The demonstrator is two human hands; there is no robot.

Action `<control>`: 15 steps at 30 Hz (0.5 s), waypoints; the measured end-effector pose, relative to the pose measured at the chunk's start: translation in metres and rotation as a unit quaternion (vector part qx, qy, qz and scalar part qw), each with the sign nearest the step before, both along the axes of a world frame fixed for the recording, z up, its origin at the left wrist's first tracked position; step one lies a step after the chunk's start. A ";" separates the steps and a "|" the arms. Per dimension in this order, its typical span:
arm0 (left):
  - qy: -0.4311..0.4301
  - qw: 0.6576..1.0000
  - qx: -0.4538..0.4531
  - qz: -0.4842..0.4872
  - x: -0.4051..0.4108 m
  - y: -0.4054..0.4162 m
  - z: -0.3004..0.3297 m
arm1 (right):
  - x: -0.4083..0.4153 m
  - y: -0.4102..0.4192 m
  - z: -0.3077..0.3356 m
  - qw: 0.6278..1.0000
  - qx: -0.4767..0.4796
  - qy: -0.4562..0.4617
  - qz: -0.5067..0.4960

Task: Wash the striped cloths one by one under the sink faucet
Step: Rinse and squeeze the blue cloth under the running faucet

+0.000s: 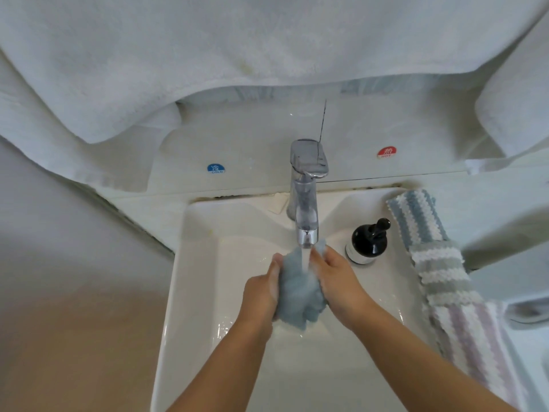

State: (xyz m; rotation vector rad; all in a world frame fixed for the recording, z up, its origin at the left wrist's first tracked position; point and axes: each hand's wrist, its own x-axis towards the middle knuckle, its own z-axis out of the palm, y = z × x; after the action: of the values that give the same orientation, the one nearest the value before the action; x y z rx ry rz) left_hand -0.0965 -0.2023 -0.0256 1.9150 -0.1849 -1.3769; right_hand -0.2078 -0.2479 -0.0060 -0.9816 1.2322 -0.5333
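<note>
A bunched, wet blue-grey cloth (298, 289) hangs over the white sink (196, 263), right under the chrome faucet (306, 197), whose running water falls onto it. My left hand (263, 292) grips the cloth's left side and my right hand (335, 278) grips its right side, with the cloth squeezed between them. Three striped cloths lie in a row along the sink's right rim: a blue-and-white one (416, 215) at the back, a grey-and-white one (442, 272) in the middle, and a lilac-and-white one (472, 346) nearest me.
A dark pump bottle (368, 242) stands on the sink ledge just right of the faucet, close to my right hand. White towels (208, 55) hang above the sink. Cold (216, 168) and hot (386, 152) stickers sit on the back panel.
</note>
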 end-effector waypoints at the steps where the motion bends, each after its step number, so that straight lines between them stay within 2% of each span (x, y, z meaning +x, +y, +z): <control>1: 0.010 1.000 -0.008 0.005 -0.001 0.000 0.002 | 0.000 -0.002 0.000 1.000 -0.001 0.010 0.000; 4: -0.032 0.998 -0.051 0.007 -0.004 -0.005 0.007 | -0.001 -0.008 -0.004 0.992 -0.060 0.107 -0.004; 7: -0.060 0.997 -0.049 0.010 -0.010 -0.009 0.009 | 0.002 -0.002 -0.008 0.977 -0.123 0.176 -0.011; 10: -0.133 0.988 -0.073 -0.015 -0.020 -0.010 0.007 | 0.010 0.004 -0.010 0.973 -0.119 0.196 0.038; 13: -0.191 0.975 -0.101 -0.050 -0.028 -0.009 0.011 | 0.012 0.003 -0.011 0.974 -0.123 0.188 0.023; 15: -0.167 0.980 -0.106 -0.028 -0.028 -0.013 0.012 | 0.010 0.006 -0.010 0.972 -0.135 0.190 0.044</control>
State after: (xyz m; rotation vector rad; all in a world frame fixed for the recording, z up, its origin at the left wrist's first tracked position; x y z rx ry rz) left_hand -0.1248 -0.2153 -0.0134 1.9583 -0.5306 -1.0156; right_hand -0.1979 -0.2421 -0.0162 -1.4094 1.4710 -0.4632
